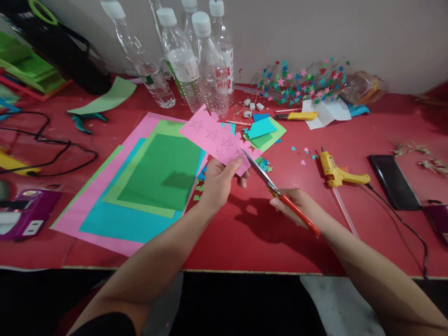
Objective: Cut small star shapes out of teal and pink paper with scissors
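My left hand [220, 181] pinches the lower right part of a pink paper strip [213, 139], thumb on top. Several stars are drawn on the strip in pencil, and its upper edge is notched. My right hand [296, 207] is closed round the red-handled scissors [297, 212]. The scissors point up and left, and their tip lies at the strip's right end, by a drawn star. Small cut stars [264, 164] in blue and green lie on the table just beyond the strip. Green scraps [199, 188] are beside my left wrist.
Stacked coloured sheets [157, 172] lie at the left. Clear bottles [184, 70] stand at the back, near a star-covered bottle [301, 81] on its side. A yellow glue gun [336, 172], its cord and a phone [395, 182] lie right. A yellow cutter [303, 115] lies behind.
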Available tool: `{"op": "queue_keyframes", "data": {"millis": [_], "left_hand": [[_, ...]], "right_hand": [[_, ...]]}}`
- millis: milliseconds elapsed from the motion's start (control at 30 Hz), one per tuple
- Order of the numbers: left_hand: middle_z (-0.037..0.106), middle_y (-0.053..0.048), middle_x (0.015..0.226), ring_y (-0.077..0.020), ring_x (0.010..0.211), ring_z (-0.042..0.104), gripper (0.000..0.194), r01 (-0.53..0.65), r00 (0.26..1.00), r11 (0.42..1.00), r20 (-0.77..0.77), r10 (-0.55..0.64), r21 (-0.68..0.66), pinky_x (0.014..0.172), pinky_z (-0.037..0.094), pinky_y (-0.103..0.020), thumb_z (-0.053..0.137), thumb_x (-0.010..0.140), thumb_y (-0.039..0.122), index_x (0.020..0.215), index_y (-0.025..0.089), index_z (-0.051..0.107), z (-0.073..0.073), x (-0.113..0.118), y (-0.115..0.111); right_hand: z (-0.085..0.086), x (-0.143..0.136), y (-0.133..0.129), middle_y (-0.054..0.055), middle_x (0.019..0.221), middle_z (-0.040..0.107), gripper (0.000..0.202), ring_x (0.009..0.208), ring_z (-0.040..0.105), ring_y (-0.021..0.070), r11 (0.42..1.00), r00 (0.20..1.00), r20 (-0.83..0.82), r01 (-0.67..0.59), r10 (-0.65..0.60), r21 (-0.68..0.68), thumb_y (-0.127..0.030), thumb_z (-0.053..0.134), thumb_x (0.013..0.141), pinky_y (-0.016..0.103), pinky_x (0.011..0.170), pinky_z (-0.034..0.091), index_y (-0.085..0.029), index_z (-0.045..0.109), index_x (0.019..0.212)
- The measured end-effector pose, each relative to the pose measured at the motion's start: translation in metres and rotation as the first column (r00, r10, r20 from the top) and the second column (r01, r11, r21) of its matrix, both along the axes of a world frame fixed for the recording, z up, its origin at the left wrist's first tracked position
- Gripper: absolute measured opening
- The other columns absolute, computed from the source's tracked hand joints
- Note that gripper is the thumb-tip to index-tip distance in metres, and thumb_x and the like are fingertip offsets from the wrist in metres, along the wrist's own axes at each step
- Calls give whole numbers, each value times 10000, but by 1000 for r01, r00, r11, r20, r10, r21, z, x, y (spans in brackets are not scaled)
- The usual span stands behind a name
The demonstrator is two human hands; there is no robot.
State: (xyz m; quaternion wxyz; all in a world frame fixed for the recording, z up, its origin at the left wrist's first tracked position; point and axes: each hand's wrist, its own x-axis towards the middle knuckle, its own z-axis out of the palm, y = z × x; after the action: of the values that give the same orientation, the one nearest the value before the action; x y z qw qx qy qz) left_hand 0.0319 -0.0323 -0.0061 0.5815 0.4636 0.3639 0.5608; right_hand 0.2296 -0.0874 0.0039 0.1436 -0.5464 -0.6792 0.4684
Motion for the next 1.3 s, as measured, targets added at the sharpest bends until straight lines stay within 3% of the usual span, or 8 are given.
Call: {"op": "queue_keyframes", "data": {"millis": [267, 700, 1033, 1300], "left_hand": [[583, 15, 515, -43, 369, 451, 254, -42, 998, 999, -52, 42, -3, 355, 352, -175, 571, 812, 276, 588, 156, 562, 0, -2, 2], [589, 12, 531, -39, 384, 461, 256, -16, 999, 1000, -38, 16, 14, 365, 341, -170, 560, 839, 256, 606, 151, 570, -2, -2, 2], [584, 8, 517, -45, 375, 454, 268, -45, 997, 999, -61, 45, 6, 359, 357, -178, 568, 819, 281, 582, 156, 562, -2, -2, 3], [592, 3, 533, -65, 382, 498, 261, -2, 999, 1000, -35, 3, 13, 383, 405, -201, 548, 829, 275, 600, 151, 572, -2, -1, 2]], "right_hand": [[0, 2, 0, -33, 558, 377, 506, 510, 346, 100, 1000, 1000, 2, 0, 0, 6, -642, 500, 823, 246, 495, 247, -189, 435, 607], [-1, 0, 1, -33, 558, 382, 531, 508, 337, 97, 1000, 1000, 20, 9, -8, -21, -681, 471, 813, 243, 486, 251, -188, 438, 620], [1, -1, 2, -55, 535, 308, 543, 481, 297, 85, 999, 999, 24, 22, -22, -27, -694, 510, 781, 239, 470, 218, -197, 400, 591], [-1, 0, 2, -53, 547, 320, 521, 485, 311, 87, 999, 1000, 13, 21, -21, -25, -666, 522, 796, 242, 479, 216, -196, 406, 603]]}}
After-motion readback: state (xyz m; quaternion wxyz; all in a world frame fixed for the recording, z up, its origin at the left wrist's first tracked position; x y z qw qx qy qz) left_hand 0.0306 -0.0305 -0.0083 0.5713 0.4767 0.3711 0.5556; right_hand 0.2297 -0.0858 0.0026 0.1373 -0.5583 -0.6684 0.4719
